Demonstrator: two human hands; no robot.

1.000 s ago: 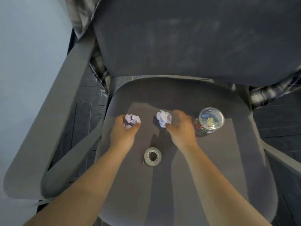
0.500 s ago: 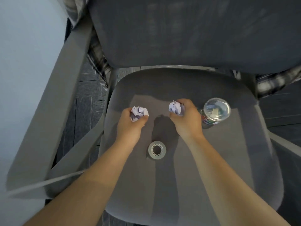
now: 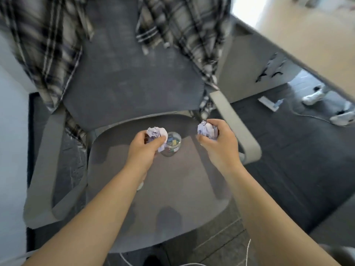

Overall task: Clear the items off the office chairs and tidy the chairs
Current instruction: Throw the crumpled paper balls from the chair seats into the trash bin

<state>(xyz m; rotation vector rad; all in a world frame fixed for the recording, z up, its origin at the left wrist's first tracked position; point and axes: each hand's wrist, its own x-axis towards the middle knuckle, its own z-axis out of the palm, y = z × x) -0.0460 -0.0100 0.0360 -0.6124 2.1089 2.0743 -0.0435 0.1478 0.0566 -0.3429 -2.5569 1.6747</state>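
Observation:
A grey office chair [image 3: 172, 198] fills the view, seen from above. My left hand [image 3: 143, 148] is closed around one crumpled paper ball [image 3: 156, 134], held above the seat. My right hand [image 3: 219, 144] grips a second crumpled paper ball [image 3: 206, 130] near the chair's right armrest [image 3: 236, 127]. A clear jar [image 3: 172, 144] with coloured clips inside stands on the seat, partly behind my left hand. A sliver of the tape roll [image 3: 140, 186] shows beside my left forearm. A plaid shirt [image 3: 48, 54] hangs over the chair back.
A pale wall runs along the left. A light desk top [image 3: 307, 35] lies at the upper right, with white shoes [image 3: 315, 96] and cables on the dark floor below. A white cable [image 3: 247, 252] trails on the floor in front of the chair.
Both hands have lifted off the seat with their paper balls and shifted right. The view has swung up and right, so the jar now sits behind my left hand and the tape roll is mostly hidden.

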